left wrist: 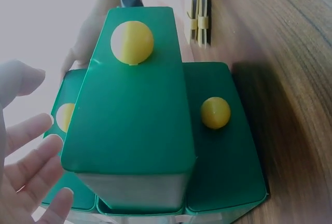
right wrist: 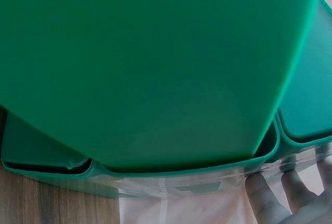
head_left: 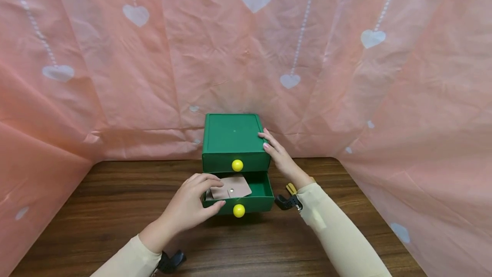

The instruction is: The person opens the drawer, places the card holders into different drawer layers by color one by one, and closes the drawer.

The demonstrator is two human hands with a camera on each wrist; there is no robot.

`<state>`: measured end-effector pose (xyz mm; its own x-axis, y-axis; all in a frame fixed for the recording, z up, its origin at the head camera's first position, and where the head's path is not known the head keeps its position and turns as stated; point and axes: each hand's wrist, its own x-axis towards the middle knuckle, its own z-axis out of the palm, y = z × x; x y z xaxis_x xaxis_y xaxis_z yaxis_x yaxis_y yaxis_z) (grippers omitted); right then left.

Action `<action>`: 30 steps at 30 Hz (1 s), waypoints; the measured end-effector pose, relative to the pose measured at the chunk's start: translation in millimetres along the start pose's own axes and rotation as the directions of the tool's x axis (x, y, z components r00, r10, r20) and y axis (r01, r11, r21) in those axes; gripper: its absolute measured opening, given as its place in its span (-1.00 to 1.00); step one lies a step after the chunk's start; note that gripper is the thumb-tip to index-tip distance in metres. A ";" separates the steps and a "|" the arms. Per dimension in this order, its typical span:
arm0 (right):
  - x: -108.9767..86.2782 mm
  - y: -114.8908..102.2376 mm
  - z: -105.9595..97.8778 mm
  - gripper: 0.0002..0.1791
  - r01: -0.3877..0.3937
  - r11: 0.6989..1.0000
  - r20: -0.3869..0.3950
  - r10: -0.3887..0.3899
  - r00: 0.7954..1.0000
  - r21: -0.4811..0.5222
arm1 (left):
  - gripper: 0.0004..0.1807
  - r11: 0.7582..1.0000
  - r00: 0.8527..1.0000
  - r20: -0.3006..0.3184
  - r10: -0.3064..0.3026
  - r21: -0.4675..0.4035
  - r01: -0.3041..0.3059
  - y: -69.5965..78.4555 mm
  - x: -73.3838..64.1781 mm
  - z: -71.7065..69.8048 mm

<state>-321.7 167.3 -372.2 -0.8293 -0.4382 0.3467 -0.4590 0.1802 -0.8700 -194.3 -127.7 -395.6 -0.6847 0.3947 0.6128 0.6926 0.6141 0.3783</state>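
A green drawer cabinet [head_left: 234,134] with yellow knobs stands on the table, its middle drawer [head_left: 262,203] pulled out. Inside that drawer a pale pink wallet-like pouch [head_left: 236,185] with a metal snap lies toward the left. My left hand [head_left: 192,202] hovers at the drawer's left front corner, fingertips overlapping the pouch in the head view. In the left wrist view its fingers [left wrist: 33,169] are spread with nothing between them. My right hand [head_left: 282,159] rests against the cabinet's right side, fingertips on the top edge. The right wrist view shows those fingers [right wrist: 264,198] along the cabinet side.
The upper drawer [left wrist: 57,187] and lower drawer [left wrist: 225,156] are closed. A yellow-and-dark item [left wrist: 198,19] stands on the wooden table [head_left: 250,247] to the cabinet's right, beside my right wrist. A pink curtain [head_left: 215,54] with white hearts encloses the back and sides.
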 end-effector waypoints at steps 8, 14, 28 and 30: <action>-0.5 -1.2 0.2 -0.46 0.009 1.000 0.001 -0.009 1.000 -0.021 | -0.62 1.000 0.999 -0.047 -0.001 -0.023 0.000 3.0 -5.5 5.5; 1.5 -0.4 -0.7 -0.47 0.006 1.000 -0.008 -0.006 1.000 -0.026 | -0.63 0.999 0.996 -0.086 0.025 -0.022 -0.027 3.2 -6.9 13.3; 0.9 -0.2 -0.2 -0.47 -0.018 0.999 -0.001 0.018 1.000 -0.034 | -0.72 0.966 0.959 -0.159 0.233 0.148 -0.210 18.2 -11.1 29.5; 0.9 0.5 0.2 -0.47 -0.015 0.999 -0.001 0.015 1.000 -0.037 | -0.73 0.956 0.953 -0.157 0.260 0.183 -0.231 19.8 -11.8 31.5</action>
<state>-322.6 166.9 -372.5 -0.8364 -0.4345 0.3342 -0.4580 0.2189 -0.8616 -179.7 -98.7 -417.2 -0.4362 0.4284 0.7913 0.7783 0.6210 0.0929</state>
